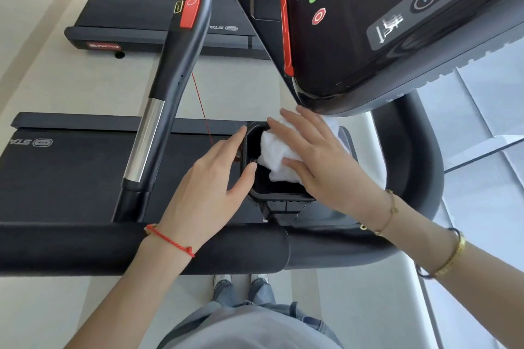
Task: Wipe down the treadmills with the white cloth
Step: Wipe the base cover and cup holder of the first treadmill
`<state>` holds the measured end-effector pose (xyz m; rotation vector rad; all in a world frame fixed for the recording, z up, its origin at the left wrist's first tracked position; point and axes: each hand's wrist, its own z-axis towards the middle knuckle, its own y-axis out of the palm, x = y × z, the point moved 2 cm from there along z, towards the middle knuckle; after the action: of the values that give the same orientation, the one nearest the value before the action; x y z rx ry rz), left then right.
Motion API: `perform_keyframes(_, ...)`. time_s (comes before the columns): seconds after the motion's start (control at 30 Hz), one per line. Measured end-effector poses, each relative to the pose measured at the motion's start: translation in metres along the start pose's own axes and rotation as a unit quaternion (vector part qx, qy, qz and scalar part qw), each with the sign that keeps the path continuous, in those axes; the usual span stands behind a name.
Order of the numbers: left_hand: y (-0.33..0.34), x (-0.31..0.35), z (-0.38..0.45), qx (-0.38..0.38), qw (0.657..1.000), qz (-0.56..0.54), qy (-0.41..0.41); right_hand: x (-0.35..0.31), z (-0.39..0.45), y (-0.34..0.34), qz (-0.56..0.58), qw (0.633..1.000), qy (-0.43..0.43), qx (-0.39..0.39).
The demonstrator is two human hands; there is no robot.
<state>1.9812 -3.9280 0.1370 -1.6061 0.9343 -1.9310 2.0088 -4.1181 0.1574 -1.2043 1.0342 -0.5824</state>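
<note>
Here the right hand (pixel 320 161) lies flat, fingers straight and spread, pressing the white cloth (pixel 276 154) into the black cup holder (pixel 279 193) of the near treadmill (pixel 71 173). The left hand (pixel 209 178), at 9 o'clock of the holder, rests straight fingers on its rim, gripping nothing. The console (pixel 397 22) hangs at 1 o'clock; 1 more treadmill (pixel 127 14) sits at 11 o'clock.

The black cup hole (pixel 276 187) is mostly filled by the white cloth (pixel 276 153), with a small gap on its left side. The big screen panel (pixel 397 22) hangs close above it. A tall side bar (pixel 167 79) stands to the left, and a thick front bar (pixel 141 249) crosses near the person.
</note>
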Motion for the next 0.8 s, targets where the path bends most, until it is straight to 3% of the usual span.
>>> perform_keyframes(0.1, 0.001, 0.000, 0.000, 0.003, 1.000, 0.001, -0.002, -0.003, 0.011, 0.002, -0.088, 0.995, -0.049, -0.027)
perform_keyframes(0.2, 0.001, 0.000, 0.000, 0.003, 1.000, -0.004, -0.008, -0.004, 0.016, 0.001, -0.084, 0.994, -0.069, -0.029)
perform_keyframes(0.43, -0.001, 0.002, -0.002, 0.000, 1.000, 0.003, -0.014, -0.001, -0.020, -0.003, 0.051, 0.998, 0.033, -0.004)
perform_keyframes(0.8, -0.011, 0.009, -0.031, 0.031, 0.999, 0.031, -0.001, -0.013, -0.071, -0.033, 0.266, 0.963, 0.028, -0.047)
